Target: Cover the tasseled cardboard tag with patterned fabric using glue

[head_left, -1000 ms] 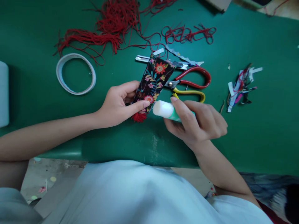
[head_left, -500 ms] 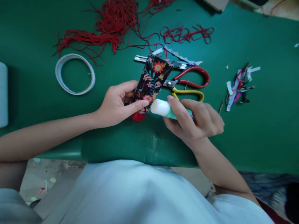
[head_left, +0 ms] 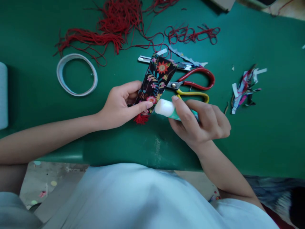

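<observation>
Left hand pinches the floral fabric strip between thumb and fingers, a red tassel just below the thumb tip. Right hand grips the glue stick, its white end touching the strip beside the left thumb.

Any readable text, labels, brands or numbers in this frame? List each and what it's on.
None readable.
Glue stick in the right hand: no legible label; hand covers the body.
Floral fabric strip in the left hand: flower print only, no lettering.
Scissors and knife: any marking too small to read.
</observation>
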{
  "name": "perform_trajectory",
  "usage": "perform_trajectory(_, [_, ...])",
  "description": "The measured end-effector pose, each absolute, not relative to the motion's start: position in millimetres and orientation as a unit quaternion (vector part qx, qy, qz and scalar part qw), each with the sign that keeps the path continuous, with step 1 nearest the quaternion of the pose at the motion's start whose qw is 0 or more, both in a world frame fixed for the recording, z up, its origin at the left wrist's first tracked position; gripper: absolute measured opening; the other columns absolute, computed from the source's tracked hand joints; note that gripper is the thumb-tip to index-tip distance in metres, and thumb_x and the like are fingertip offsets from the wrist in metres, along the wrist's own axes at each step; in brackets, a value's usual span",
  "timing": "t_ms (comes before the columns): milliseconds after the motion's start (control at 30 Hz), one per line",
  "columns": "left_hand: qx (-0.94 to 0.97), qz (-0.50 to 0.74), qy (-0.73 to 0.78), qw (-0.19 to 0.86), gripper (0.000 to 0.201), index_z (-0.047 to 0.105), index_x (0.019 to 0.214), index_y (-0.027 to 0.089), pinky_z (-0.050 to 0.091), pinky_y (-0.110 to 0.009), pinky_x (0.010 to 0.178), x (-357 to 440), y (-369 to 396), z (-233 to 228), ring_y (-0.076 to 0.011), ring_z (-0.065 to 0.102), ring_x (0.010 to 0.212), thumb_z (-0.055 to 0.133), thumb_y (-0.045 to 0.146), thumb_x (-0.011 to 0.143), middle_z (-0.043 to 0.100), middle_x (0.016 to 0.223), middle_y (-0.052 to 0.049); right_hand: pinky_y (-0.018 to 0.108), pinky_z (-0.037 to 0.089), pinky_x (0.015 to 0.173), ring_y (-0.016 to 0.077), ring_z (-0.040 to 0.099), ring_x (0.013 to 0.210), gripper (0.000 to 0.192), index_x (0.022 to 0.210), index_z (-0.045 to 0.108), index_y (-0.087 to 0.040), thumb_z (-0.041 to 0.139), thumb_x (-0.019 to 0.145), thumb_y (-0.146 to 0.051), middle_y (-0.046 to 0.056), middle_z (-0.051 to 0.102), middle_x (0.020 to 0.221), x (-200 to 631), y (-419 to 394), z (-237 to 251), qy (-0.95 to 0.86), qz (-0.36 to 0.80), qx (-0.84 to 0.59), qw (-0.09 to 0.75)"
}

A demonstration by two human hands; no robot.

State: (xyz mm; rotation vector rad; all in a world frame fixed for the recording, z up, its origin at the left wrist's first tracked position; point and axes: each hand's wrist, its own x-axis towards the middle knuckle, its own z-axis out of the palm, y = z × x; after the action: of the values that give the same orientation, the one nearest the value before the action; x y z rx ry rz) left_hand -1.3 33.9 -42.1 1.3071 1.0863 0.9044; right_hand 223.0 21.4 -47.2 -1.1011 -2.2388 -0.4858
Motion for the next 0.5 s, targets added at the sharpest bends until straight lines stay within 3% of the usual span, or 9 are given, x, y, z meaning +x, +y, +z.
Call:
perform_trajectory(233, [0.536, 0.397, 0.456, 0.589, 0.022, 0.065, 0.092, 0.013, 0.063, -0.024, 0.07, -0.4, 34.2, -39.8, -0.0167, 0.072, 0.08, 0.071, 0.029, 0.079, 0.073, 0.088, -0.001, 0.029, 0.041, 0.058, 0.0143, 0.055, 0.056, 0.032, 0.108, 0.07, -0.026, 0.061, 0.085, -0.047, 0.005, 0.065, 0.069, 233.7, 19.9, -43.9, -0.836, -0.044, -0.517, 0.177])
perform_trajectory(500, [0.532, 0.386, 0.452, 0.603, 0.021, 0.065, 0.089, 0.013, 0.061, -0.023, 0.065, -1.7, 37.2, -40.0, -0.0166, 0.072, 0.077, 0.074, 0.028, 0.077, 0.071, 0.083, 0.0, 0.029, 0.04, 0.057, 0.0148, 0.056, 0.058, 0.027, 0.109, 0.071, -0.029, 0.064, 0.085, -0.039, 0.005, 0.067, 0.073, 229.0, 22.4, -51.3, -0.814, -0.048, -0.526, 0.243])
